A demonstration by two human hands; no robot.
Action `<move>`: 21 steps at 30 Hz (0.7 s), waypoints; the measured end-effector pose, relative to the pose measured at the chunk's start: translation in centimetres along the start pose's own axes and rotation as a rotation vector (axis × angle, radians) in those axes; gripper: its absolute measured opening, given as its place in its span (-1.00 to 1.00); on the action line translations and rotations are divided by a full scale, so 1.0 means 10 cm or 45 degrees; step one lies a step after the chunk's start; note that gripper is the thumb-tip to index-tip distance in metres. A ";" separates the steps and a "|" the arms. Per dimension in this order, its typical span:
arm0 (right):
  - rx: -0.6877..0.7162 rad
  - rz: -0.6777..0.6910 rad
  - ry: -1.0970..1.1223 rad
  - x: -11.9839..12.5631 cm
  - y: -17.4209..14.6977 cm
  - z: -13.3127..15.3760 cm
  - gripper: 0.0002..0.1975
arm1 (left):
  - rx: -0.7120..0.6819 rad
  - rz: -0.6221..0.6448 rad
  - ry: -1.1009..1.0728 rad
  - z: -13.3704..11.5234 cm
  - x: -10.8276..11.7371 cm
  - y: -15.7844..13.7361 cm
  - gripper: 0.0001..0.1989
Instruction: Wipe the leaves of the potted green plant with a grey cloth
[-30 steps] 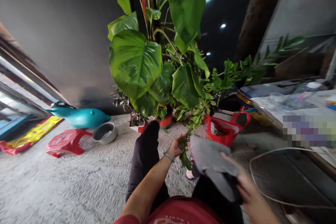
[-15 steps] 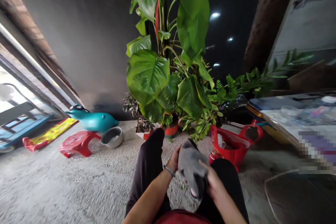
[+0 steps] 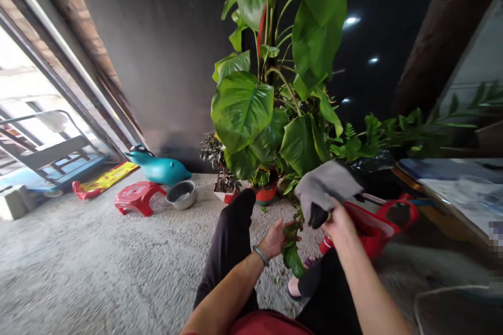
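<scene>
"Concrete floor, dark panel, large-leaved plant: what is in hand?"

"Grey cloth, clutched in the fingers of the right hand, just beside a leafy stem; likely light and limp, easiest held by a bunched fold."

"And the stem?"

"Lower, at the left hand, whose fingers pass behind it, their grip hidden. Probably tender, best supported beneath its leaves."

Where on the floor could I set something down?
Bare floor spreads from the red stool and grey bowl to the person's left leg. It's crowded around the right hand, where grey cloth, red bag and leafy plant bunch together in view.
</scene>
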State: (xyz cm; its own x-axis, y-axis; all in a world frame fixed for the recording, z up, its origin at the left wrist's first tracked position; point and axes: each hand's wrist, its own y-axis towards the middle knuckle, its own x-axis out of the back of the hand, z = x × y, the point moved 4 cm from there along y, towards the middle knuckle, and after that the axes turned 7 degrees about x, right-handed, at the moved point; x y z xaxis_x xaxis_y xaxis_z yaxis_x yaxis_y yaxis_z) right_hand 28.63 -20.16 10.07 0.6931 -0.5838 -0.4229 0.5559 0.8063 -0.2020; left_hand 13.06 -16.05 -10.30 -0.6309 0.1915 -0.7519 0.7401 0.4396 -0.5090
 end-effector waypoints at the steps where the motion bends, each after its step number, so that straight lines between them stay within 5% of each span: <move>1: -0.142 0.076 -0.004 -0.02 -0.11 -0.25 -0.67 | -0.017 0.006 -0.008 0.00 0.00 0.00 -0.42; 5: -0.420 0.113 -0.179 0.59 -0.73 -0.89 -0.62 | -0.056 0.117 -0.021 -0.01 0.04 0.03 -0.33; 8: -0.290 -0.015 -0.414 1.26 -0.94 -0.68 -0.61 | -0.063 0.181 -0.001 -0.01 0.07 0.09 -0.25; 10: -0.076 -0.137 -0.438 1.46 -0.83 -0.29 -0.57 | -0.049 0.167 0.023 0.01 0.11 0.12 -0.24; 12: 0.135 -0.266 -0.336 1.35 -0.56 0.08 -0.54 | -0.019 0.133 0.046 0.03 0.14 0.13 -0.25; 15: 0.177 -0.333 -0.066 0.76 -0.08 0.23 -0.57 | 0.000 0.113 0.051 0.04 0.16 0.10 -0.25; 18: -0.039 -0.203 -0.064 0.22 0.10 -0.17 -0.61 | -0.021 0.090 0.000 0.01 0.15 0.05 -0.25; 21: -0.265 -0.010 -0.212 0.21 -0.23 -0.76 -0.56 | -0.042 0.001 -0.085 -0.02 0.15 0.04 -0.25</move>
State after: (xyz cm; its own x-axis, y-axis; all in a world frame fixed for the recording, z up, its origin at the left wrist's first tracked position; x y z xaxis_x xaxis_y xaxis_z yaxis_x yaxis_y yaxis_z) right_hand 25.29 -22.51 2.94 0.7649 -0.5837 -0.2726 0.4672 0.7939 -0.3891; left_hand 12.33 -15.41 -11.55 -0.6124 0.1339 -0.7791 0.7319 0.4685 -0.4948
